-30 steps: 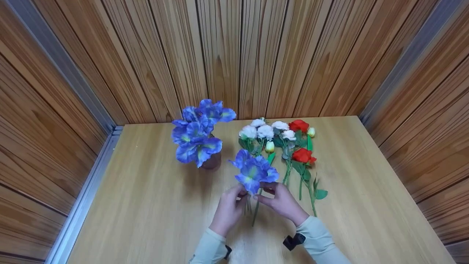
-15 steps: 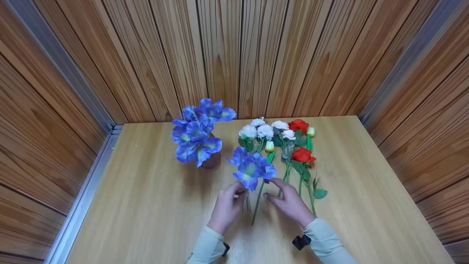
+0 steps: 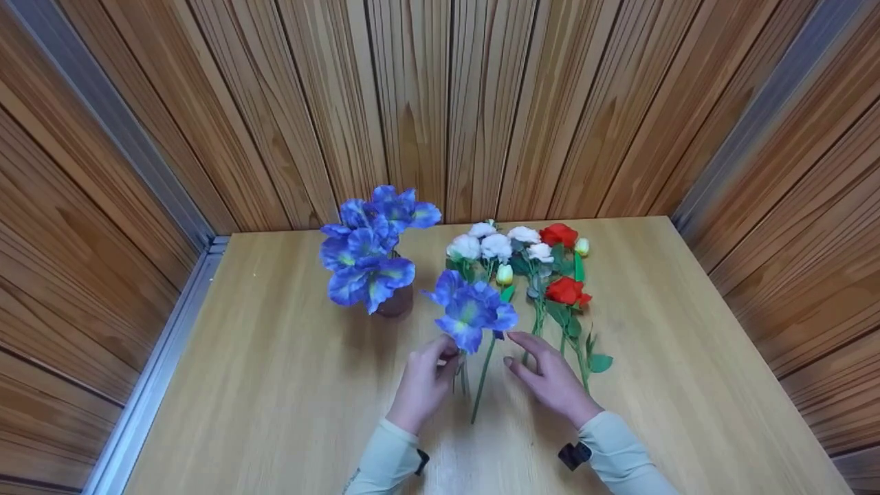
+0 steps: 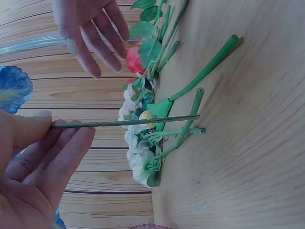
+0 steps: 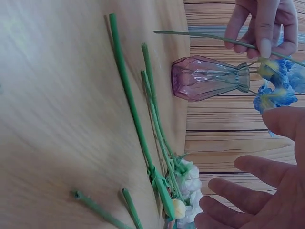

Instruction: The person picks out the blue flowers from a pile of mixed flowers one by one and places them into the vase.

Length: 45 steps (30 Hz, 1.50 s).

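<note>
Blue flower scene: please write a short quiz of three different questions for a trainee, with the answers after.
1. True or false: the right hand grips the stem of the blue flower.
2. Multiple choice: the purple glass vase holds A) red flowers, B) blue flowers, C) white flowers.
3. Fill in: the white flowers and red flowers lie flat on the ____, on the right-hand side of the vase.

Key
1. False. The left hand pinches the thin stem between thumb and fingers; the right hand is open beside it and holds nothing.
2. B. The vase stands upright with blue flowers in it.
3. Table.
</note>
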Tool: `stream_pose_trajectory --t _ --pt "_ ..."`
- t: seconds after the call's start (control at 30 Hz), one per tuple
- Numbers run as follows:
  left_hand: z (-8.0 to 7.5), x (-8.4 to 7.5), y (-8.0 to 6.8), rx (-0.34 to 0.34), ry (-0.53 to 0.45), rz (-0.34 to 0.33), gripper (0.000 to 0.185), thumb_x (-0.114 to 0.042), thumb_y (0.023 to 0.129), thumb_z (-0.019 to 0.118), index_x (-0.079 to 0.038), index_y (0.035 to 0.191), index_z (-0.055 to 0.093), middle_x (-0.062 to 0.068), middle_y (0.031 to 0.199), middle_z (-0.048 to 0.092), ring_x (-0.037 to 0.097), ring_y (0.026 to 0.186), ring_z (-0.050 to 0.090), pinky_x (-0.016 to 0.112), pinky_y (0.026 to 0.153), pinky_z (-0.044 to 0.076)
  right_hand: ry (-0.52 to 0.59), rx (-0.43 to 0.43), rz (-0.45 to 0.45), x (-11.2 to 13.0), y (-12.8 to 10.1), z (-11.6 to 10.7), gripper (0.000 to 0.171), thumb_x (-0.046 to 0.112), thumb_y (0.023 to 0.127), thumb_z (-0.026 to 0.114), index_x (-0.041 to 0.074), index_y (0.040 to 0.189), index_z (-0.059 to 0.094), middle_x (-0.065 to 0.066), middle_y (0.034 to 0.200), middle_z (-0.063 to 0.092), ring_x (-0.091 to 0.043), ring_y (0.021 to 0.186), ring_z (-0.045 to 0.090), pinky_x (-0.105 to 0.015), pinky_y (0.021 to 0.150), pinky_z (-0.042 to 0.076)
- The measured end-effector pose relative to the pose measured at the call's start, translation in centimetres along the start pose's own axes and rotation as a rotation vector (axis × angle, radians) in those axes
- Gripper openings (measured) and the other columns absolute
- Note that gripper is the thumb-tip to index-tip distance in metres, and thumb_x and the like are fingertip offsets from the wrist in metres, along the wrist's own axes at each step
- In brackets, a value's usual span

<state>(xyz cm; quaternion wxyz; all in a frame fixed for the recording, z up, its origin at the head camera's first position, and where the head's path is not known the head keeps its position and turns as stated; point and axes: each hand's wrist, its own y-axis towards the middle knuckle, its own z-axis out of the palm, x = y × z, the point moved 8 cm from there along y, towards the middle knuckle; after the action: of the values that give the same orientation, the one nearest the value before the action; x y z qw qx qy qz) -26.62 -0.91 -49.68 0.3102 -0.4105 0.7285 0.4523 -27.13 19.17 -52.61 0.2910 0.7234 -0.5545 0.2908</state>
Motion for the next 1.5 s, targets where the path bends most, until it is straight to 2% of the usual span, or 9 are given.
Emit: stream_pose_trajectory --t 0.17,0.3,0.43,0.73,1.0,1.27,1.5 --pt "-0.2 -0.1 0.5 -0.004 -0.003 0.019 0.011 0.005 0.089 0.061 -0.006 0.089 0.06 0.007 0.087 0.066 0.019 0.086 0.066 0.023 0.069 0.055 -0.045 0.01 0.025 -0.6 -0.3 -0.2 0.055 0.04 0.094 0.059 0.011 0.14 0.049 -0.011 0.146 0.041 -0.032 0.134 0.036 -0.054 0.107 0.03" --pt "-0.5 0.0 0.9 -0.006 0.002 0.026 0.016 0.006 0.089 0.06 -0.01 0.089 0.059 0.002 0.088 0.066 0.015 0.086 0.065 0.022 0.068 0.055 -0.065 0.02 0.06 -1.2 -0.7 -0.4 0.058 0.046 0.095 0.053 0.013 0.142 0.047 -0.011 0.149 0.037 -0.033 0.136 0.032 -0.055 0.108 0.026" --pt "-0.7 0.1 1.1 -0.018 0.01 0.029 0.017 0.008 0.088 0.06 -0.009 0.089 0.059 0.0 0.088 0.065 0.013 0.085 0.065 0.022 0.068 0.055 -0.074 0.02 0.06 -1.5 -1.1 -0.6 0.06 0.049 0.096 0.05 0.012 0.142 0.046 -0.013 0.149 0.036 -0.034 0.136 0.032 -0.055 0.108 0.026" --pt "-1.2 -0.3 2.1 -0.034 0.023 0.059 0.017 0.009 0.088 0.06 -0.008 0.089 0.06 0.001 0.087 0.065 0.013 0.084 0.065 0.021 0.069 0.054 -0.075 0.016 0.043 -2.0 -1.4 -1.2 0.058 0.049 0.096 0.05 0.012 0.141 0.048 -0.012 0.15 0.035 -0.035 0.137 0.03 -0.058 0.107 0.025" --pt "-1.8 -0.7 3.0 -0.1 0.047 0.097 0.016 0.01 0.087 0.061 -0.006 0.091 0.062 0.007 0.087 0.067 0.016 0.082 0.066 0.021 0.065 0.055 -0.098 0.029 0.063 -2.4 -1.4 -1.4 0.06 0.051 0.095 0.051 0.012 0.141 0.048 -0.012 0.151 0.033 -0.035 0.138 0.028 -0.059 0.107 0.024" --pt "-2.6 -1.4 4.1 -0.171 0.103 0.166 0.013 0.005 0.088 0.063 -0.007 0.089 0.062 0.004 0.085 0.065 0.014 0.081 0.065 0.022 0.065 0.055 -0.107 0.029 0.05 -2.2 -1.5 -1.4 0.06 0.051 0.095 0.05 0.013 0.141 0.048 -0.012 0.15 0.034 -0.034 0.138 0.028 -0.058 0.108 0.024" --pt "-3.1 -1.6 5.2 -0.173 0.134 0.14 0.011 0.004 0.088 0.064 -0.007 0.089 0.062 0.008 0.087 0.065 0.016 0.083 0.065 0.022 0.067 0.055 -0.095 0.038 0.053 -2.2 -1.3 -1.3 0.06 0.051 0.095 0.049 0.014 0.143 0.046 -0.011 0.151 0.032 -0.033 0.138 0.027 -0.057 0.108 0.024"
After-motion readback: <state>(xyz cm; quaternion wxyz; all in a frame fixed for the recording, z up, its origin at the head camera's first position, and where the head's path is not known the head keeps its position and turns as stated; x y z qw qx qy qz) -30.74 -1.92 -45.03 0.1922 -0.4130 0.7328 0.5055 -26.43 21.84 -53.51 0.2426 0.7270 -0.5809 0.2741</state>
